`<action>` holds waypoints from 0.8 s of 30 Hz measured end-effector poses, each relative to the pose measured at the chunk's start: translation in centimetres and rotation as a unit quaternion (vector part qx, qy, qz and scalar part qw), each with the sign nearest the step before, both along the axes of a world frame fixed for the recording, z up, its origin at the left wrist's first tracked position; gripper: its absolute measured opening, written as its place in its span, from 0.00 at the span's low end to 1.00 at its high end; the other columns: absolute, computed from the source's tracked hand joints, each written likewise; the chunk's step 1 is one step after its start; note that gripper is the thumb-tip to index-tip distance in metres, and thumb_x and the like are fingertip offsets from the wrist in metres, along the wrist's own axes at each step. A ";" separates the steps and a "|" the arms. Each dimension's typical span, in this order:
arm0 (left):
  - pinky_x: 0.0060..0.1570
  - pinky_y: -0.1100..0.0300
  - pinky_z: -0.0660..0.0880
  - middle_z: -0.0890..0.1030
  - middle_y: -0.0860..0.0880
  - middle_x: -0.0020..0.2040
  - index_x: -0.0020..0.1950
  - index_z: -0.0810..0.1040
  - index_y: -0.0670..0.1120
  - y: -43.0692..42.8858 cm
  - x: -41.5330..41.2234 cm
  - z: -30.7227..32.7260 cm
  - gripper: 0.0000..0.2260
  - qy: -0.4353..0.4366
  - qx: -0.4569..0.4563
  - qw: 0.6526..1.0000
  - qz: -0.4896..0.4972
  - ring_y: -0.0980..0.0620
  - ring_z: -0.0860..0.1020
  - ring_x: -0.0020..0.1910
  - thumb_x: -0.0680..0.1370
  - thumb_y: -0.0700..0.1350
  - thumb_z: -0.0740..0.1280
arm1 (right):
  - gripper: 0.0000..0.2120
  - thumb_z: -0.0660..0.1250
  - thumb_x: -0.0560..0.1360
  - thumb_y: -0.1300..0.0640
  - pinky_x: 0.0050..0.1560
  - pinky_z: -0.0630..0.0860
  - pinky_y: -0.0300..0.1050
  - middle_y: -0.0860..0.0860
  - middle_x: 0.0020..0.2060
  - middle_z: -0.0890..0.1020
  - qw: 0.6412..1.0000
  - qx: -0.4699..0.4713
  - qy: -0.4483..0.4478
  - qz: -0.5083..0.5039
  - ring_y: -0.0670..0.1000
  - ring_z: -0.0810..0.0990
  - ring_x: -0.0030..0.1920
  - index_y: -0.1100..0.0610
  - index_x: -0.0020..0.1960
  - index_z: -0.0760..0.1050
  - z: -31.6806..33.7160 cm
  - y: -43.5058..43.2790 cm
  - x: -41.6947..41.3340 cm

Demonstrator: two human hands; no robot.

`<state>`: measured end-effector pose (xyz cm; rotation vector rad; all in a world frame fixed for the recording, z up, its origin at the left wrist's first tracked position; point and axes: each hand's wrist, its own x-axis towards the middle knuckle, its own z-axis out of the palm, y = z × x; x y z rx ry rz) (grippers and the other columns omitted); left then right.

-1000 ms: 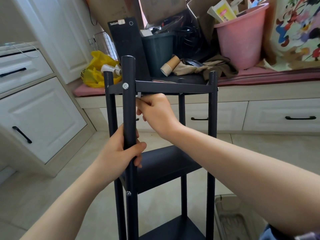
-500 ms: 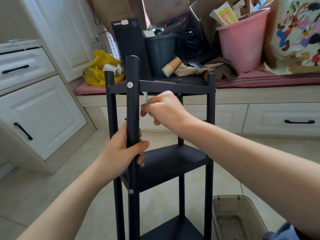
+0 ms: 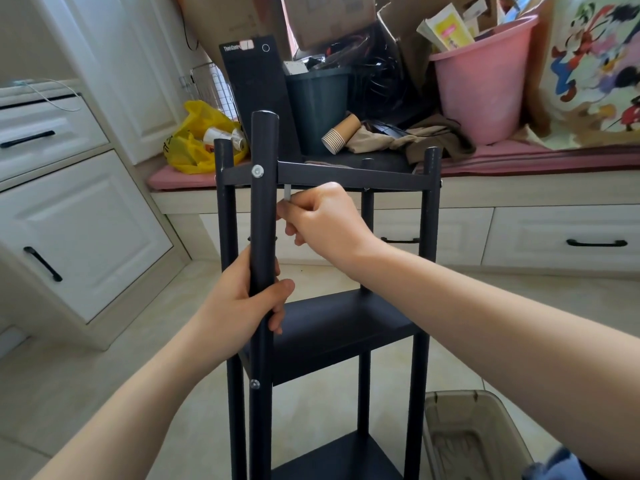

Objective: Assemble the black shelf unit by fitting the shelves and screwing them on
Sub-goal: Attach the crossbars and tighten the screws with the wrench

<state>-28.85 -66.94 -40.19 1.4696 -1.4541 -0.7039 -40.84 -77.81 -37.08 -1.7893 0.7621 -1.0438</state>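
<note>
1. The black metal shelf unit with round tubular posts [image 3: 429,216] stands upright on the pale tiled floor [image 3: 104,358], directly in front of both hands. Its top shelf rail [image 3: 346,176] runs just above the right hand [image 3: 329,223].
2. The step in hand looks like tightening a fastener under that rail, at the corner beside the near post [image 3: 264,143]; the fastener itself is hidden. The short silver bent key [image 3: 287,194] should be seated fully and held square, since a tilted key would likely slip or round the head.
3. Short arcs seem wise, because the post stands just left of the fingers and leaves little swing.
4. The right hand pinches the key between thumb and curled fingers, knuckles up, forearm reaching in from the lower right.
5. The left hand [image 3: 242,303] is wrapped round the near post below the right hand, thumb across the front, well placed to brace the frame against the twist.
6. A round silver screw head [image 3: 257,171] shows on the post, up and left of the right hand. A grey-brown plastic bin [image 3: 460,427] sits on the floor beneath the right forearm.
</note>
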 end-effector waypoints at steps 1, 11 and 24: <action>0.32 0.59 0.76 0.71 0.44 0.27 0.52 0.65 0.36 0.0 0.0 0.0 0.08 0.001 0.000 1.000 -0.001 0.46 0.72 0.26 0.80 0.33 0.65 | 0.10 0.65 0.80 0.60 0.29 0.69 0.27 0.48 0.29 0.78 1.000 -0.001 -0.005 -0.004 0.42 0.75 0.28 0.57 0.42 0.81 -0.1 0.1 0.1; 0.29 0.61 0.74 0.70 0.50 0.27 0.50 0.70 0.54 -0.2 -0.2 -0.1 0.16 0.026 -0.008 1.000 -0.005 0.49 0.71 0.25 0.80 0.31 0.64 | 0.15 0.64 0.81 0.61 0.47 0.80 0.54 0.52 0.30 0.79 0.996 -0.039 -0.063 -0.053 0.54 0.79 0.36 0.62 0.37 0.79 -1.2 0.5 2.1; 0.30 0.60 0.75 0.70 0.49 0.27 0.49 0.68 0.45 -0.4 0.0 -0.2 0.10 0.023 -0.005 1.000 -0.012 0.48 0.71 0.26 0.80 0.32 0.64 | 0.17 0.63 0.81 0.63 0.40 0.78 0.48 0.51 0.28 0.78 0.995 -0.049 -0.067 -0.053 0.52 0.76 0.32 0.62 0.34 0.77 -1.5 0.3 2.2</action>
